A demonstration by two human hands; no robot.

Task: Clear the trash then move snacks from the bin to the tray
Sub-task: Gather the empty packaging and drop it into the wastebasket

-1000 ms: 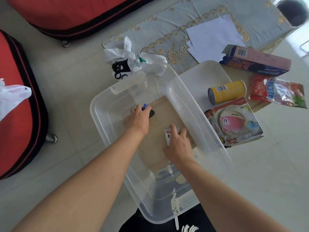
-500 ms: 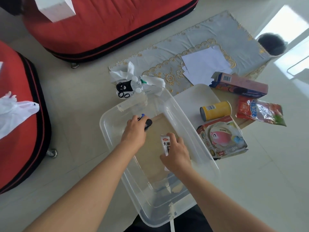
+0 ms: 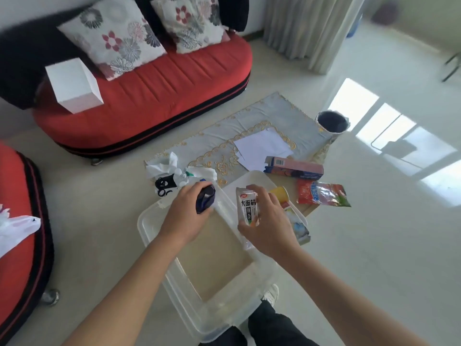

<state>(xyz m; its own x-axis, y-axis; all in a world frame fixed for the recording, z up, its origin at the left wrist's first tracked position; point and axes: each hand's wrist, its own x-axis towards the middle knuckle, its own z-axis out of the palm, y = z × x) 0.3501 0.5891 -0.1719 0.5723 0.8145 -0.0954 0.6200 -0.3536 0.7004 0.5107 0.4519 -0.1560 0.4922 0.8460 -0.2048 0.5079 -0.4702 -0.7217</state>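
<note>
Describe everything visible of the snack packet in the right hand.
The snack packet is a glossy plastic pouch, white with black Chinese characters, a red logo at the top and green and orange print below. It is held nearly upright above the right rim of the clear bin. Only the right hand touches it, fingers curled round its right edge.

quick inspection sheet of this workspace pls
surface: pale floor, patterned mat
job's things: clear bin, nothing loose seen inside; white tray behind it; yellow can partly hidden; pink box, red snack bag beside tray
clutter: crumpled white bag at mat edge; loose papers on mat
grippers: left hand grips dark packet; right hand grips white snack packet, both above bin
cables: nothing seen
surroundings: red sofa, white box on it, wastebasket
</note>
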